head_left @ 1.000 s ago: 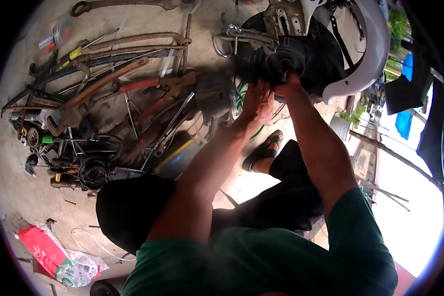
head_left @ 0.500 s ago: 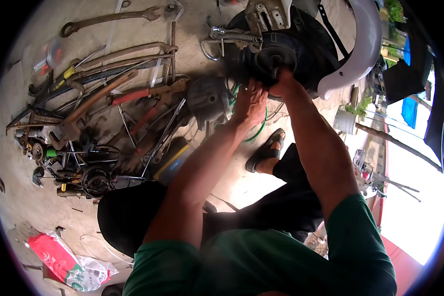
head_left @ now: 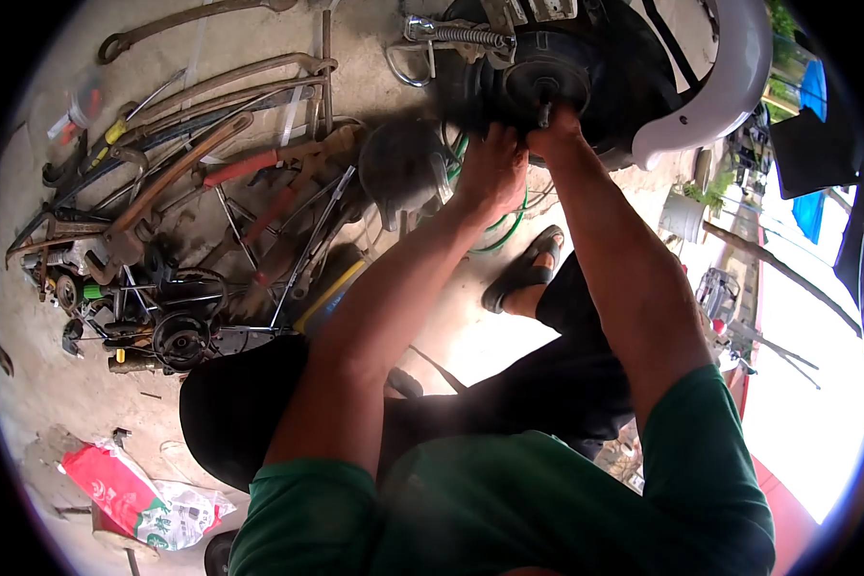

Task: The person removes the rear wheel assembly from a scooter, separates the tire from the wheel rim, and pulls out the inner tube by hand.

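Note:
A black scooter wheel (head_left: pixel 610 91) with a dark round hub (head_left: pixel 533 72) stands at the top, and a short axle end (head_left: pixel 544 113) sticks out from its middle. My left hand (head_left: pixel 494 173) lies at the wheel's lower side, its fingers curled and closed against it. Close beside it, my right hand (head_left: pixel 559 132) is closed at the wheel just below the axle end; its fingertips are hidden. A grey round metal cover (head_left: pixel 403 168) lies left of my left hand, with a green hose (head_left: pixel 502 235) behind my wrist.
A coil spring (head_left: pixel 466 36) on a metal stand and a pale curved fender (head_left: pixel 725 96) flank the wheel. Wrenches, red-handled bolt cutters (head_left: pixel 245 168) and greasy parts (head_left: pixel 182 336) cover the floor at left. A red-and-white bag (head_left: pixel 144 494) lies lower left; a white bucket (head_left: pixel 682 216) stands right.
The view has shifted, so the wheel sits slightly higher and farther right. My right hand has drawn down from the hub, and the axle end now shows. My left hand stays at the wheel.

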Demonstrator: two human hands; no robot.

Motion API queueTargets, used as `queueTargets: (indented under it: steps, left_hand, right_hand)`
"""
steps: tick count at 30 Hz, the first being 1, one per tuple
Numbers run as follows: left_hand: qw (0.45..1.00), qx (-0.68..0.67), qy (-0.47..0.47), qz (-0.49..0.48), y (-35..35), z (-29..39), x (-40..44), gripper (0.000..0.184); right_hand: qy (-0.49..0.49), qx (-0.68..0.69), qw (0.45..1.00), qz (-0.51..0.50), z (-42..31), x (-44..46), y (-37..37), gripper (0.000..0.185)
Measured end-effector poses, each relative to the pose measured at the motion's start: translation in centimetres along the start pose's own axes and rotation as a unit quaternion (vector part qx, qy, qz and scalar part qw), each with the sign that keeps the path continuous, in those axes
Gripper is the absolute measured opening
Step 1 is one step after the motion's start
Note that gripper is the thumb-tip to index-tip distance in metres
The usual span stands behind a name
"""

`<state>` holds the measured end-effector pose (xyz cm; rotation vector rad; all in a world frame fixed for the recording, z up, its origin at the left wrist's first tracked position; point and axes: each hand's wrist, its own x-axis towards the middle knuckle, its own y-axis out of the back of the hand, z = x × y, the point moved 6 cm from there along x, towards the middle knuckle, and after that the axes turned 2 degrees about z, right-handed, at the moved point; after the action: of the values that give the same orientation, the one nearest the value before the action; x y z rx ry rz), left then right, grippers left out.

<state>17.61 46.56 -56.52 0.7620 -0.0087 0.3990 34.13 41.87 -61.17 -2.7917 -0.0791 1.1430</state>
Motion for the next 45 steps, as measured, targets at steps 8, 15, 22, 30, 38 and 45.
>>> queueTargets:
  steps: [8,15,22,30,38,45]
  left_hand:
    - [0.993,0.0,-0.036,0.113,-0.6,-0.5,-0.1,0.017]
    - [0.987,-0.016,-0.058,0.148,0.2,-0.9,0.4,0.014]
    - [0.975,-0.031,-0.062,0.211,0.5,-0.6,0.0,0.014]
    - [0.986,-0.028,-0.054,0.155,0.5,-0.9,0.5,0.018]
    - [0.996,-0.035,-0.035,0.068,1.1,-1.1,0.9,0.028]
    - [0.995,-0.046,-0.03,0.084,0.2,-1.8,2.1,0.033]
  right_hand:
    - [0.007,-0.085,0.995,0.054,-0.4,-4.7,-2.7,0.038]
    - [0.045,-0.059,0.997,-0.022,-0.7,-3.6,-2.9,0.041]
    - [0.039,0.042,0.877,-0.476,-0.7,2.1,-2.2,0.042]
    - [0.191,-0.18,0.959,-0.11,-1.3,3.5,1.9,0.046]
    - [0.03,-0.022,0.999,-0.022,0.5,-2.8,1.0,0.03]
    - [0.047,-0.132,0.986,0.094,0.8,-2.2,1.4,0.039]
